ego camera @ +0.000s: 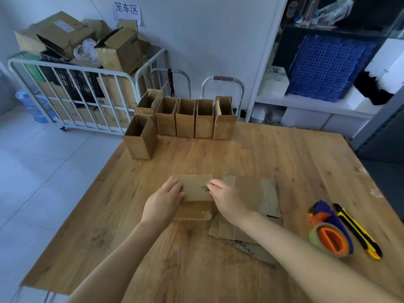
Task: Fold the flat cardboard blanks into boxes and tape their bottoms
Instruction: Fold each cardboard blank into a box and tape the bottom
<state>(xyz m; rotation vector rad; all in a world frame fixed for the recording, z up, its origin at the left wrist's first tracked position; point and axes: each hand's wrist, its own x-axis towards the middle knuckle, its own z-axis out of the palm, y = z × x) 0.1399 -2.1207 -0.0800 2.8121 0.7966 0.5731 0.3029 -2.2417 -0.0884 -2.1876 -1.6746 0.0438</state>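
A small brown cardboard box (195,188) lies on the wooden table (273,162) in front of me, its flaps folded flat on top. My left hand (165,200) presses on its left end. My right hand (227,199) presses its right end, fingers over a dark printed mark. A pile of flat cardboard blanks (249,193) lies just right of the box, partly under my right forearm. Several folded boxes (185,119) stand open-topped in a row at the table's far edge, with one more (141,138) in front at the left. A tape dispenser (330,234), orange and purple, rests to the right.
A yellow and black utility knife (358,231) lies right of the dispenser. Beyond the table's left corner stands a white metal cage cart (72,92) full of cartons. A blue water bottle (32,106) sits on the tiled floor. Shelving with a blue crate (328,66) stands at the back right.
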